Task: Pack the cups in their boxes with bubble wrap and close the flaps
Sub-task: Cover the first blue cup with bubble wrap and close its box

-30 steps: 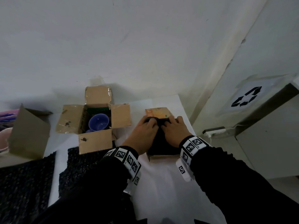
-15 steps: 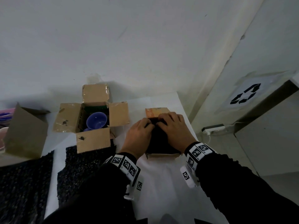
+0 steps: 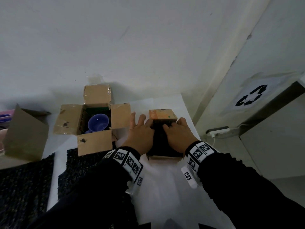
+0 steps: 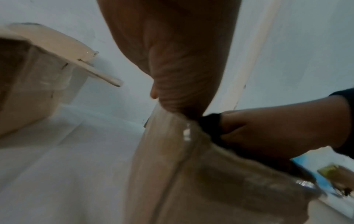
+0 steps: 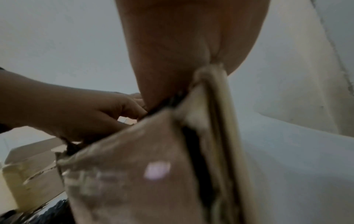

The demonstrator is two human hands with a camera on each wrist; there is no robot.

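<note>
A small cardboard box (image 3: 165,157) with an orange far flap (image 3: 162,114) stands on the white table, stuffed with black bubble wrap (image 3: 160,142). My left hand (image 3: 140,129) rests on the box's left edge with its fingers straight and spread. My right hand (image 3: 176,131) lies on the right side, its fingers curled into the wrap; the left wrist view shows my right hand (image 4: 277,128) gripping the black material. To the left, a larger open box (image 3: 92,142) holds a purple cup (image 3: 98,122). Whatever sits under the wrap is hidden.
Black bubble wrap sheets (image 3: 77,162) lie on the table's near left. Another cardboard box (image 3: 24,134) stands at the far left. The table ends just right of the small box; a power strip (image 3: 217,130) lies on the floor beyond.
My left hand's fingers have come off the top of the wrap and spread out toward the left. My right hand's fingers have curled back into the wrap.
</note>
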